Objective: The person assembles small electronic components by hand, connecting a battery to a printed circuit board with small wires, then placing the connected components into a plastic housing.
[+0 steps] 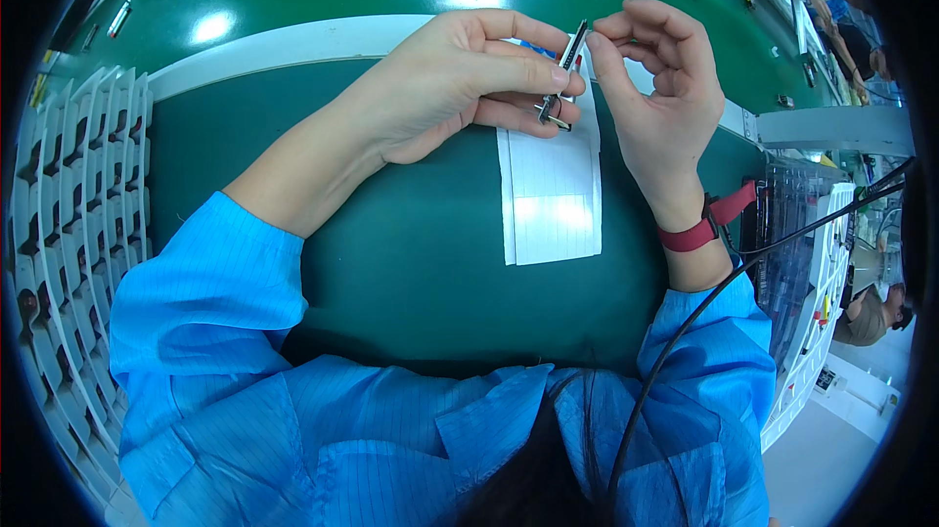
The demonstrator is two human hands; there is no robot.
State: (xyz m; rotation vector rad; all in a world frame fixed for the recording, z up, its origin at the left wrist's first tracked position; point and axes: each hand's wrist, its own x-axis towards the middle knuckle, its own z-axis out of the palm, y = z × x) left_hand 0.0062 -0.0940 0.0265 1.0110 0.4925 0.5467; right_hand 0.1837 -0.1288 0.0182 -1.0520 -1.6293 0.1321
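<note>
Presently, my left hand (469, 72) is closed in a pinch on a slender metal-and-black part (575, 46), tilted above the paper sheet (553, 204); its assembly stage I cannot tell, and it is not yet set down. My right hand (675, 77) is half open, its thumb just beside the part's upper end, contact uncertain. Room to move spreads over the green mat (421, 263), bounded by the left rack (83, 234), white ledge (274, 67) and right tray (827, 278).

As far as this small, blurred view allows, no lettering or numbers can be read.
</note>
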